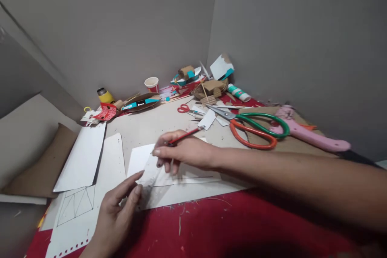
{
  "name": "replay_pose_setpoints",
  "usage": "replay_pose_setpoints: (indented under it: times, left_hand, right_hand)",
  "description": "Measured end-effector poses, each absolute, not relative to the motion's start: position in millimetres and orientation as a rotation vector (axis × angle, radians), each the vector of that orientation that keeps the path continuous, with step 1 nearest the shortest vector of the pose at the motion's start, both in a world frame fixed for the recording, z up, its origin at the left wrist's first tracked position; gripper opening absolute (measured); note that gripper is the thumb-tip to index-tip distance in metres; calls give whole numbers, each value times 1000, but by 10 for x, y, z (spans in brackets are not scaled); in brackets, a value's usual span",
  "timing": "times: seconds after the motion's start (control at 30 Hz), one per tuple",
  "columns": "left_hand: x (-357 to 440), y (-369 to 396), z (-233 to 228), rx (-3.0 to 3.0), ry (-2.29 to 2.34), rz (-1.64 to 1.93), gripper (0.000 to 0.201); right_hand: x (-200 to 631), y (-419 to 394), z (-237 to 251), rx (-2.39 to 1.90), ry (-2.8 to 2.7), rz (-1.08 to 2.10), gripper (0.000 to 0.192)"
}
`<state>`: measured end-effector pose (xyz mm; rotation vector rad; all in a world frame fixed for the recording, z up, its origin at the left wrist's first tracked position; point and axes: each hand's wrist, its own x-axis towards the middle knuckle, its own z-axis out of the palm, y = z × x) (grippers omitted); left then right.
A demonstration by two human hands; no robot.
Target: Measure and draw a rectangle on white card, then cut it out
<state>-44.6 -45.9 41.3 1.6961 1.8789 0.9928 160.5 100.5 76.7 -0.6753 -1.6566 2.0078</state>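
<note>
A red pencil (184, 135) is gripped by the closed fingers of the right hand (184, 153) at mid-frame, above a clear ruler (149, 177) lying on white card (181, 187). The ruler is pressed down by the extended fingertips of the left hand (116, 209), lower left. Large green-and-orange scissors (254, 129) and a pink glue gun (308, 135) are seen at right, small red scissors (184, 109) and a paper cup (152, 84) beyond. The pencil tip is hidden behind the fingers; the ruler's markings are hard to make out.
</note>
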Motion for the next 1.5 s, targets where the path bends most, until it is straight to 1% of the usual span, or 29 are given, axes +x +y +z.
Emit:
replay_pose_setpoints:
  times: [0.1,0.17,0.23,0.3,0.33,0.47,0.57,0.8,1.07,1.17,1.27,1.33,1.4,1.5]
  left_hand:
    - [-503,-400,405,1835,1904,884,42]
    - [-588,-302,399,1909,1932,846,49]
    - [-692,-176,371,1960,1965,829,61]
    - [-781,-54,318,1979,2009,797,72]
    - [-812,-5,284,1985,2018,781,76]
    - [-825,71,155,2011,2003,755,82]
    - [-773,43,104,2031,1984,758,83]
    - [-667,-36,144,2016,1967,784,80]
    - [-657,-335,160,1939,2042,811,71]
    - [-686,-473,210,1934,2068,862,63]
    - [-606,-539,325,2211,2025,1061,50]
    - [-486,-514,413,2603,1863,1167,53]
    - [-357,-439,478,2923,1694,1108,62]
    - [-252,-288,493,3175,1489,846,69]
  right_hand:
    - [1899,861,781,-691,-1529,1880,24]
    - [2175,829,820,-761,-1375,1676,22]
    - [2463,827,848,-824,-1138,1513,19]
    - [2703,823,838,-858,-865,1448,16]
    - [2792,812,815,-876,-815,1427,14]
    - [2889,692,637,-945,-696,1397,11]
    - [2746,595,500,-968,-626,1439,8]
    - [2399,621,363,-976,-561,1530,12]
    - [2495,600,309,-958,-566,1588,13]
    - [2526,596,315,-942,-573,1586,12]
    - [2499,561,372,-919,-601,1585,16]
    - [2446,506,430,-899,-635,1615,22]
    - [2374,433,483,-880,-679,1672,27]
    - [2280,342,515,-879,-731,1796,33]
